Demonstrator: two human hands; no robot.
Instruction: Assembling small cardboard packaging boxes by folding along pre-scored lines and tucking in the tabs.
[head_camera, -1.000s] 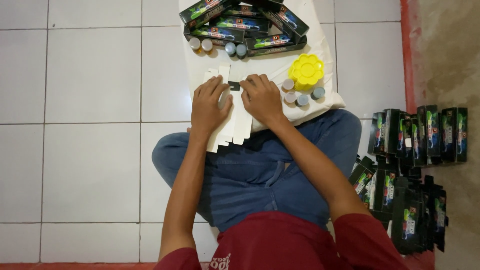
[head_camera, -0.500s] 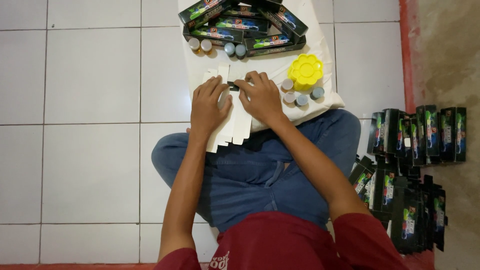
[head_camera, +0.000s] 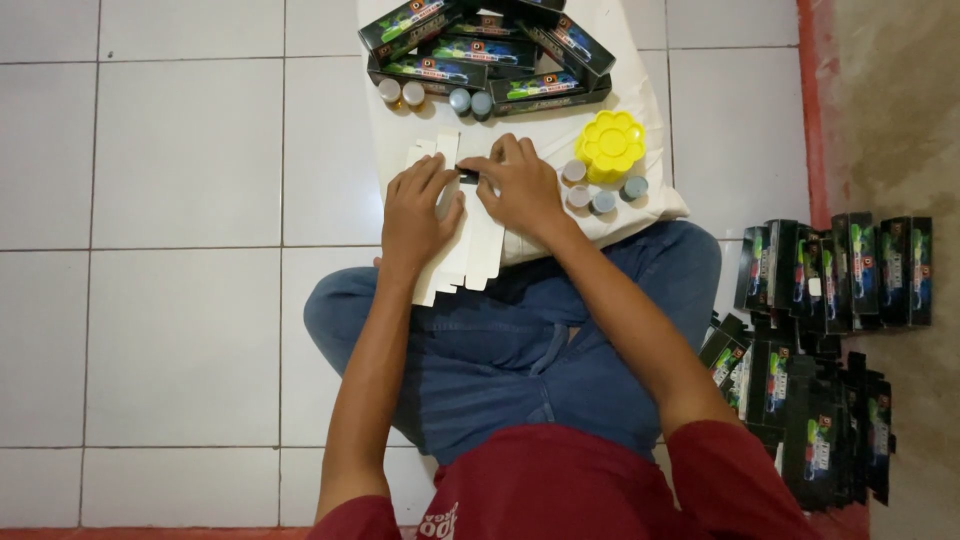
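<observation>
Comparing with the shot a second back, honestly almost nothing moved: both your hands stayed planted on the flat white carton blank (head_camera: 470, 255) over your lap. Your left hand (head_camera: 420, 210) lay spread, palm pressing the blank down, while your right hand (head_camera: 520, 185) had its fingertips pinched together on a small dark bit at the blank's top edge. Just beyond the blank sat the little capped pots (head_camera: 432, 96) and the dark printed boxes (head_camera: 480, 50); the yellow flower-shaped palette (head_camera: 608, 146) was off to the blank's right. So you looked to be mid-fold, no new step yet.
</observation>
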